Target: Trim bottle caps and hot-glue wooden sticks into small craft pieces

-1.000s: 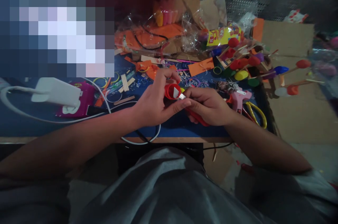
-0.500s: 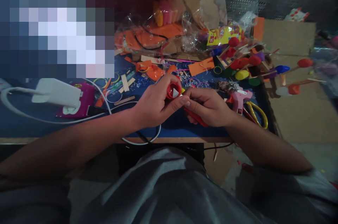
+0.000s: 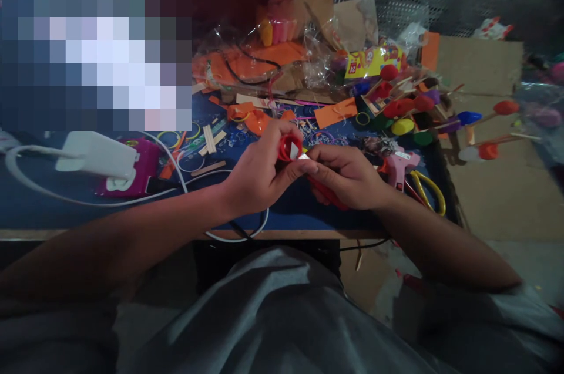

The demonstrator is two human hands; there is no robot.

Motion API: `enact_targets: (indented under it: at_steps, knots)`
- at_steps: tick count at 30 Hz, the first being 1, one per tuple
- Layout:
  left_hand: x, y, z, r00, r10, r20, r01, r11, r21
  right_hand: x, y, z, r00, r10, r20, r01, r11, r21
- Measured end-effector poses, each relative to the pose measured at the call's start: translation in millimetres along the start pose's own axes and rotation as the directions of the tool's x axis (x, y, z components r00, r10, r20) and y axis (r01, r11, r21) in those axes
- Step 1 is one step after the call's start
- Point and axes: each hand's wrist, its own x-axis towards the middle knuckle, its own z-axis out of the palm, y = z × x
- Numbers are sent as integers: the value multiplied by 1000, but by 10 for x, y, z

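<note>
My left hand (image 3: 264,171) is wrapped round a small red hollow piece (image 3: 283,150) that looks like a plastic cap or ring. Its round mouth faces up toward me. In my right hand (image 3: 348,177) is a red-handled utility knife (image 3: 328,193), gripped low with the thumb along it. Its bright blade (image 3: 303,156) runs to the side of the red piece, and a pale pointed shape, apparently the blade tip, shows inside the mouth. The two thumbs meet just below the blade. My fingers hide much of both things.
A pink glue gun (image 3: 397,164) and yellow-handled scissors (image 3: 429,191) lie right of my hands. Balloons on sticks (image 3: 412,110) crowd the right. A white charger (image 3: 97,154) sits in a magenta power strip (image 3: 143,177) at left, its cable looping nearby. Orange scraps (image 3: 335,113) and wooden sticks litter the blue tabletop.
My left index finger curled down over the red piece, which turned slightly. The blade beside it was mostly covered half a second ago and shows again now. Both hands stayed nearly in place.
</note>
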Motion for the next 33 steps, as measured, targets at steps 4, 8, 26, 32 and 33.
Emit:
enact_targets:
  at_steps: [4,8,26,32,33]
  knots:
    - [-5,8,3,998,49,34,-50,999,7,-7,5,-3,1000,-20,11,20,999,31]
    - [-14,-36,21,996,88,31,-86,994,-61,-12,-5,-1,1000,-4,22,2,998,65]
    - [111,43,-96,982,-8,189,30,993,-115,-40,-30,44,993,-14,114,-5,986,167]
    - [108,73,-95,980,19,196,7,992,-127,-44,-23,46,992,-17,129,-5,986,166]
    - [109,81,-97,981,28,193,-4,993,-120,-45,-25,47,991,-18,130,-3,987,161]
